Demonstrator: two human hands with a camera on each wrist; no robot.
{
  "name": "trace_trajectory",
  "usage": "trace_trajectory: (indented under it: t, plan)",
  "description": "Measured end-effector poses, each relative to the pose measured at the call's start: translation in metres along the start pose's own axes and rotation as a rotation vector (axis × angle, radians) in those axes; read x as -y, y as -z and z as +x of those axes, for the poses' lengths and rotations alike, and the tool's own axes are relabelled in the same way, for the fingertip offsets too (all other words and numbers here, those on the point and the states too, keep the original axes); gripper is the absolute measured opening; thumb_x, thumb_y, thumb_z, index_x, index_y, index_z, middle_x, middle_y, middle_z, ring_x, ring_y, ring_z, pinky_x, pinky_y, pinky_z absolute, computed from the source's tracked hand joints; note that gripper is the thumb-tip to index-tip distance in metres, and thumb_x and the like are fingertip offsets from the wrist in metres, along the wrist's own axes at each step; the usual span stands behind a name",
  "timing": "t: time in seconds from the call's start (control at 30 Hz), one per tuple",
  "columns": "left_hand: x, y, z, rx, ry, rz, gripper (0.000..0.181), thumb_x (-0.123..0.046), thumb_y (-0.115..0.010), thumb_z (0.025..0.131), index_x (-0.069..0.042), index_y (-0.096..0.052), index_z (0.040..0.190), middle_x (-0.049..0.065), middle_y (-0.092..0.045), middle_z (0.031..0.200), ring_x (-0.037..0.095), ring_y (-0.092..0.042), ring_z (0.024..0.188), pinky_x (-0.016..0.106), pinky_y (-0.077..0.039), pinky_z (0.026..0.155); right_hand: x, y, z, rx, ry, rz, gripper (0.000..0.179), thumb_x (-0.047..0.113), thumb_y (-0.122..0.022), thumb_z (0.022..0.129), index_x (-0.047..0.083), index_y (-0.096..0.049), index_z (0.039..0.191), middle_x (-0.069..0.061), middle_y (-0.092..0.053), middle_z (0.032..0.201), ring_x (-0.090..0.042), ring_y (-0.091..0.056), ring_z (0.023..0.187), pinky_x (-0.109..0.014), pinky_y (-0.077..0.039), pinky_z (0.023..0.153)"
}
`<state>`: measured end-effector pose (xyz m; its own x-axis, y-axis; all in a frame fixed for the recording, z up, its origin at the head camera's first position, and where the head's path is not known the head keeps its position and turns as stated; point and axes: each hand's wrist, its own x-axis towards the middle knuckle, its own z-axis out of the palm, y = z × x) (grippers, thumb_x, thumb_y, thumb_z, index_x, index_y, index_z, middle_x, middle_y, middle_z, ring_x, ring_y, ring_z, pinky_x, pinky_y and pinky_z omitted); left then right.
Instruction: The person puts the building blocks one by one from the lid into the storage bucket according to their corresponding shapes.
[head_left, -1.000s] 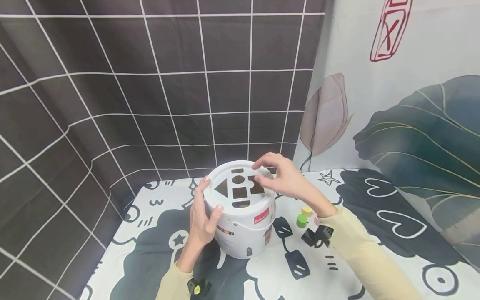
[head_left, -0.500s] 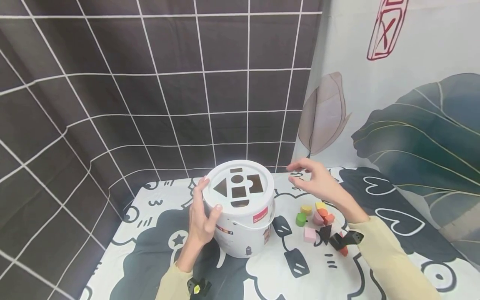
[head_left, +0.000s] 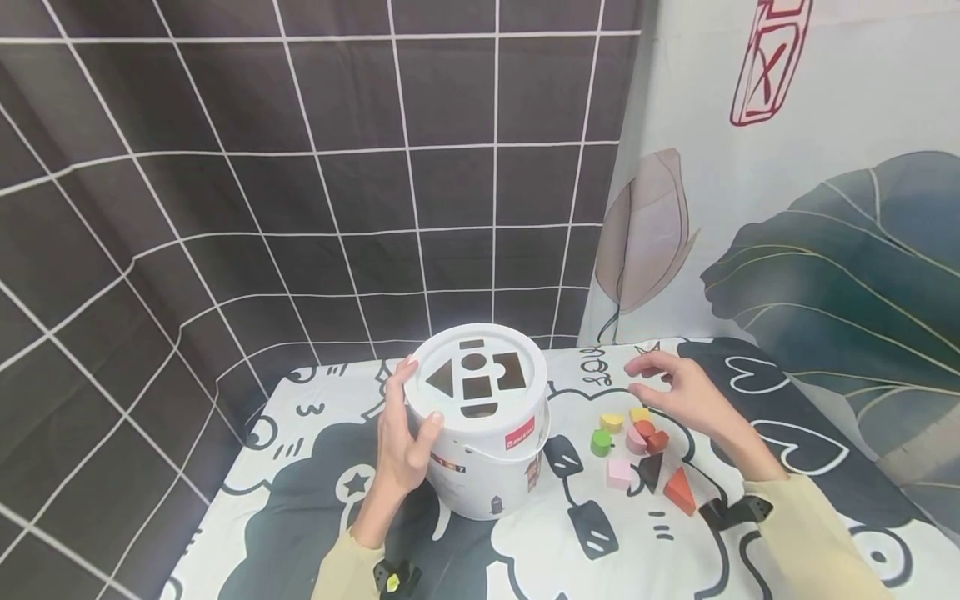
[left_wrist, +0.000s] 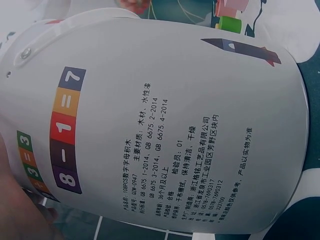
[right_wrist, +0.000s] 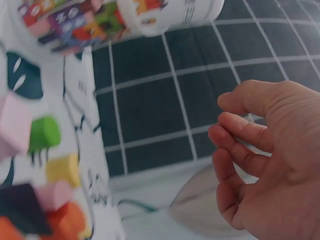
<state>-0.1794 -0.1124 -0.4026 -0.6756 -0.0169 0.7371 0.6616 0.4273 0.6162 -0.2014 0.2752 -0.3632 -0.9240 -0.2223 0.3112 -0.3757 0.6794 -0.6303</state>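
Observation:
A white toy bucket [head_left: 480, 487] stands upright on the bed-like cloth, its lid [head_left: 517, 400] pierced with shaped holes. My left hand [head_left: 401, 442] holds its left side, thumb at the lid's near edge and fingers along the rim. In the left wrist view the printed bucket wall [left_wrist: 175, 125] fills most of the picture. My right hand [head_left: 686, 392] hovers at the right with nothing in it, fingers loosely bent. Nearest below it lie the blocks: a green block [head_left: 601, 442], a pink cube [head_left: 618, 473], a black triangle [head_left: 651, 472] and a red wedge [head_left: 680, 492].
More blocks sit bunched behind these, among them a yellow block [head_left: 612, 422] and a pink round block [head_left: 636, 440]. Behind the cloth [head_left: 555, 550] hangs a dark gridded curtain [head_left: 360, 192], with a leaf-printed curtain [head_left: 720, 208] to the right.
My right hand has drawn away from the lid to the right, over beyond the blocks, uncovering them. The left hand and the bucket have stayed in place.

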Motion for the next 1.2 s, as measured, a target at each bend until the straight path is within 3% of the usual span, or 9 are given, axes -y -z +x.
trace_trajectory:
  t: [0.13,0.33,0.53,0.93,1.2]
  plan:
    - [0.000,0.000,0.000,-0.003,-0.003,-0.002,0.071,-0.024,-0.052,0.077,0.005,-0.040,0.141,0.024,-0.043,0.150,0.041,-0.040,0.138,0.063,-0.032,0.105,-0.020,0.000,-0.010,0.010,-0.040,-0.007,0.028,0.004,-0.072,0.087,-0.002,-0.067,0.114,-0.018,-0.067,0.111,-0.039,-0.059,0.105,-0.057,-0.044,0.091]
    - [0.002,0.000,-0.002,-0.004,0.001,-0.001,0.071,-0.024,-0.052,0.077,0.005,-0.040,0.141,0.023,-0.042,0.151,0.041,-0.041,0.137,0.062,-0.033,0.104,-0.040,-0.003,-0.024,0.011,-0.094,-0.020,0.031,0.005,-0.075,0.085,-0.002,-0.067,0.115,-0.013,-0.068,0.108,-0.033,-0.059,0.099,-0.042,-0.048,0.086]
    - [0.003,0.001,-0.003,-0.014,-0.004,0.011,0.072,-0.025,-0.053,0.077,0.005,-0.041,0.141,0.024,-0.042,0.151,0.042,-0.041,0.137,0.063,-0.033,0.104,-0.051,-0.008,-0.033,0.010,-0.126,0.012,0.033,0.004,-0.074,0.085,-0.004,-0.066,0.116,-0.016,-0.068,0.109,-0.034,-0.061,0.100,-0.055,-0.047,0.091]
    - [0.002,-0.001,-0.003,-0.012,-0.013,0.010,0.071,-0.025,-0.052,0.078,0.005,-0.041,0.141,0.024,-0.043,0.150,0.042,-0.042,0.136,0.064,-0.032,0.103,-0.079,-0.017,-0.050,0.026,-0.169,0.008,0.031,0.001,-0.072,0.082,-0.002,-0.067,0.112,-0.010,-0.070,0.103,-0.022,-0.059,0.089,-0.028,-0.050,0.075]
    - [0.002,-0.001,-0.003,-0.018,-0.024,0.004,0.070,-0.025,-0.052,0.078,0.005,-0.041,0.140,0.025,-0.043,0.149,0.043,-0.043,0.135,0.064,-0.033,0.102,-0.093,-0.025,-0.055,0.056,-0.238,0.043,0.034,0.004,-0.074,0.081,-0.002,-0.067,0.114,-0.011,-0.067,0.105,-0.025,-0.057,0.090,-0.029,-0.049,0.068]
